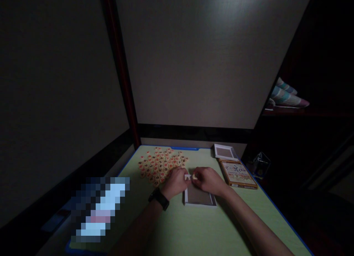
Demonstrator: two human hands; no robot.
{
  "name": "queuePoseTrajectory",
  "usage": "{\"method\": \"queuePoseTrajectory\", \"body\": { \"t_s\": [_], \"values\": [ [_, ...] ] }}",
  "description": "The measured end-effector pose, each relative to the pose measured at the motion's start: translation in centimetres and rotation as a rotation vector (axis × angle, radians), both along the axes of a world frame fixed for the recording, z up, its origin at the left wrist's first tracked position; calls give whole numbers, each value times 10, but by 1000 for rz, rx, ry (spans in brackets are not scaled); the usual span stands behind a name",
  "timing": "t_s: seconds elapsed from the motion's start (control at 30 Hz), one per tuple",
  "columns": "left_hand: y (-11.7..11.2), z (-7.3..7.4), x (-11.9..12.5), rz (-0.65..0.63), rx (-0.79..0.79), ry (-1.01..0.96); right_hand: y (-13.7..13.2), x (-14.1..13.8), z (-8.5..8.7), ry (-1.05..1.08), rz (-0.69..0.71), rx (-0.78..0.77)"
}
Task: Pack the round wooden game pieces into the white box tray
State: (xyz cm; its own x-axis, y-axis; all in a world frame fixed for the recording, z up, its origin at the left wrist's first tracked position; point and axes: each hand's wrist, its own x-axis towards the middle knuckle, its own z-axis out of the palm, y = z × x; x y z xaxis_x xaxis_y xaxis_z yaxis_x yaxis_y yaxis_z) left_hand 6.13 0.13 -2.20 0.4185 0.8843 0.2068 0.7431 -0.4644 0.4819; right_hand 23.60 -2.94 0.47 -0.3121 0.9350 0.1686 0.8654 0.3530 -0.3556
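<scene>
A shallow white-walled box tray (199,197) lies on the table in front of me. My left hand (176,180), with a black watch on its wrist, is curled round the tray's far left corner. Its thumb touches a round Chinese chess piece (187,178) at the tray's far end. Beside it, my right hand (208,178) pinches another chess piece (195,176) over the far end of the tray. To the left spreads a loose pile of chess pieces (162,164) with red and black characters. My left hand hides part of this pile.
The green table (171,230) has a blue rim. At right lie a printed game box (238,174) and a second white-walled tray (224,152). A pixelated bright object (102,208) is at left. A pale wall panel (190,64) stands behind the table.
</scene>
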Motion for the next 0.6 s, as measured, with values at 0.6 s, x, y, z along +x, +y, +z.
{"method": "queuePoseTrajectory", "body": {
  "t_s": [0.6],
  "values": [
    [1, 3, -5, -80, 0, 3, 1, 1, -2, 54, 45, 21]
  ]
}}
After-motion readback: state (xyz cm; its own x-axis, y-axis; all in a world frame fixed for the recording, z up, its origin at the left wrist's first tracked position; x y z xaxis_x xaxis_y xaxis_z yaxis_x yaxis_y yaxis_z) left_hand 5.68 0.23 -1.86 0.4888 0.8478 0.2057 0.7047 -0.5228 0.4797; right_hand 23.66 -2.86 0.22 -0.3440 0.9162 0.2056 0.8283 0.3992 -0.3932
